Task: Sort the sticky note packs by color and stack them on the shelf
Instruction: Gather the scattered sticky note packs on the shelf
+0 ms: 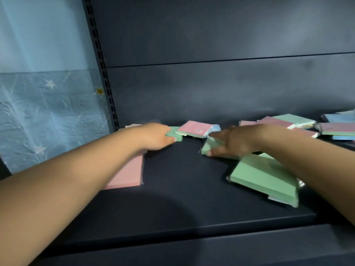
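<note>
Right now we have both arms stretched over the dark shelf (172,189). Our left hand (156,137) curls round a small green pack (177,136) at the back of the shelf, thumb under its front edge, fingers over the top. Just beside it on the right lies a pink pack (195,128) with a blue edge showing under its right side. Our right hand (236,141) lies with fingers spread flat on another green pack (208,147) — pressing it, not curled round it. Under that forearm sits a larger green pack (265,179), tilted towards the shelf's front edge. A large pink pack (127,175) lies under our left forearm. Far right, a loose heap of mixed packs (307,125) — pink, green, blue — rests against the back panel. A blue star-patterned wall (48,112) stands left of the slotted upright (101,70).
</note>
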Available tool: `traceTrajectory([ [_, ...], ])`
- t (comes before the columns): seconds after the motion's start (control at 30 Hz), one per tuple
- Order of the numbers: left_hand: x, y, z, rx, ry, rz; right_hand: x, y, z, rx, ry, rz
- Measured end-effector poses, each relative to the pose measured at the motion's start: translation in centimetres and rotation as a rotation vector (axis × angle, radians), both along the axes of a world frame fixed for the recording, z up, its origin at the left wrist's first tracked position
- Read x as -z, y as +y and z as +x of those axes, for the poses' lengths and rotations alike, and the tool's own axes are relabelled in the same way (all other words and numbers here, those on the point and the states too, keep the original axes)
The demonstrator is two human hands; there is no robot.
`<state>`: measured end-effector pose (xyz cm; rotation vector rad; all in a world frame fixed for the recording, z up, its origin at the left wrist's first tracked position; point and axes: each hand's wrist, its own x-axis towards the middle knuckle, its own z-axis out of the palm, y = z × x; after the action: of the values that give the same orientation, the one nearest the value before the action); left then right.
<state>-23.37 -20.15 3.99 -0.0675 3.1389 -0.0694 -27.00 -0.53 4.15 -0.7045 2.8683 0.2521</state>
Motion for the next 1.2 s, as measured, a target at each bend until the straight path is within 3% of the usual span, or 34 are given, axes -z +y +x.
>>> traceTrajectory([
  [0.23, 1.5, 1.4, -1.3, -0.018, -0.085, 0.016, 0.4, 1.9, -1.7, -0.045, -0.006, 0.053],
  [0.4, 0.1, 2.0, -2.1, -0.077, -0.018, 0.218, 0.0, 2.8, -2.2, -0.077, 0.058, 0.107],
  [0.47, 0.2, 2.4, -3.1, -0.11, -0.005, 0.302, 0.1, 3.1, -2.0, -0.058, 0.003, 0.031],
  [0.57, 0.8, 3.7, -4.2, -0.14, 0.014, 0.376, -0.6, 4.0, -2.0, -0.038, -0.063, -0.332],
  [0.67, 1.1, 5.7, -5.0, -0.078, 0.002, 0.413, -2.3, 6.2, -3.6, 0.064, 0.049, -0.633],
  [0.77, 1.4, 6.9, -5.7, -0.035, -0.019, 0.468, -2.6, 8.6, -5.5, 0.242, 0.129, -0.598],
  [0.87, 1.8, 8.1, -6.5, -0.001, -0.014, 0.545, -1.1, 9.8, -6.4, 0.326, 0.029, -0.553],
  [1.07, 2.2, 10.5, -8.0, 0.005, 0.028, 0.657, -0.3, 10.5, -7.3, 0.308, -0.011, -0.698],
  [1.2, 1.7, 11.0, -6.8, -0.024, 0.1, 0.633, -0.1, 10.3, -7.6, 0.259, 0.002, -0.66],
])
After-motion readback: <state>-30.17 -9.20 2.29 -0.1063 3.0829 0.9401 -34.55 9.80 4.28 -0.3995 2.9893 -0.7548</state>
